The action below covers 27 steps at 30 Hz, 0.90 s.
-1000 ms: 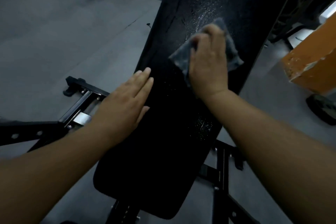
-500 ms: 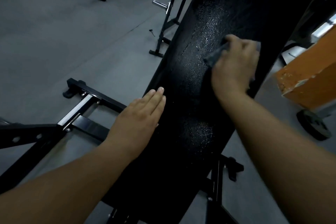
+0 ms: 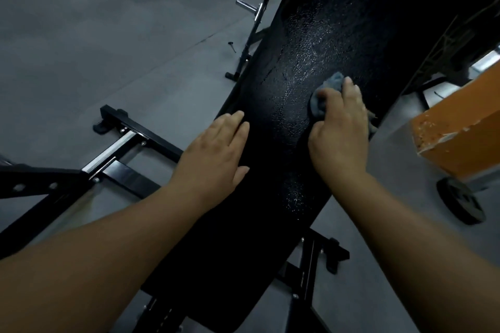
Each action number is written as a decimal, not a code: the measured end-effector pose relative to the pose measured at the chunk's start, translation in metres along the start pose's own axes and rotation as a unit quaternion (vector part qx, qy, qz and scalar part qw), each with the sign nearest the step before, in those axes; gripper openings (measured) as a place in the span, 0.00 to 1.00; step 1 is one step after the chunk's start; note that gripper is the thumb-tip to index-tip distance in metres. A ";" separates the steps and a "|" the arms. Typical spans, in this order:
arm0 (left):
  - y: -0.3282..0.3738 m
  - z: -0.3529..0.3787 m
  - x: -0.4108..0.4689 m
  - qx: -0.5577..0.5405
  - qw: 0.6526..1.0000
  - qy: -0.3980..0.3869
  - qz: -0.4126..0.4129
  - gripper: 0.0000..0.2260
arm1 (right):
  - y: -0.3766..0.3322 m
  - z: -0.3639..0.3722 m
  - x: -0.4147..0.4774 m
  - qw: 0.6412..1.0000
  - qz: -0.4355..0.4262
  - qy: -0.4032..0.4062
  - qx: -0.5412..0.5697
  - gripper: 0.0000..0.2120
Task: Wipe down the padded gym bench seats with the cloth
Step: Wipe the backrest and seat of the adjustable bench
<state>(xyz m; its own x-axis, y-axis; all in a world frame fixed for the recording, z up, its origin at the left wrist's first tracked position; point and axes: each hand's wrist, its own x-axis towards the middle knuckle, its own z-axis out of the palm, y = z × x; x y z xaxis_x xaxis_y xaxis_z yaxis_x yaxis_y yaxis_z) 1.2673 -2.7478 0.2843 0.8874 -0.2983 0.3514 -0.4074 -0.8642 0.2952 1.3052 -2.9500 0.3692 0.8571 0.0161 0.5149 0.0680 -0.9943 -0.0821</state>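
Cloth (image 3: 328, 84) sat bunched under my right hand (image 3: 341, 138), whose fingers (image 3: 351, 94) curled over it and pressed it onto the black bench pad (image 3: 284, 143), close to the pad's right edge. A corner of it seemed to poke out on the far side of those fingers, over that edge. My left hand (image 3: 216, 154) lay flat, fingers straight and holding nothing, on the pad's opposite edge, well apart from the cloth.

I judged the main risk to be the wad: balled up like that, it touched only a small patch, so a stroke could leave streaks. A wet sheen glistened just beyond and to the left of the fingers, and a bracing palm could skid on it. Working so near the edge, the cloth might slide off towards the orange block (image 3: 460, 138) beyond the fingers. The dim light could also hide missed spots.

I could read no brand, label or writing anywhere.
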 end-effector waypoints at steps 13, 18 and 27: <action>-0.010 0.016 -0.013 0.003 0.998 0.022 -0.060 0.46 | -0.042 0.057 -0.004 0.923 -0.368 -0.071 -0.084 0.27; -0.009 0.019 -0.034 0.041 0.996 -0.030 -0.073 0.48 | -0.010 0.027 0.049 0.939 -0.326 -0.059 -0.097 0.25; -0.009 0.020 -0.032 0.012 0.989 -0.038 -0.144 0.53 | -0.022 0.044 -0.022 0.881 -0.439 -0.136 -0.116 0.25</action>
<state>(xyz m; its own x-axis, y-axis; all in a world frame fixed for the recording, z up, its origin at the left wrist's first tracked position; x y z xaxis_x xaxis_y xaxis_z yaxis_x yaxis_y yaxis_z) 1.2468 -2.7386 0.2521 0.9798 -0.0669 0.1886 -0.1310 -0.9267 0.3522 1.3075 -2.9235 0.3218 0.6191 0.7825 0.0665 0.6865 -0.5804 0.4381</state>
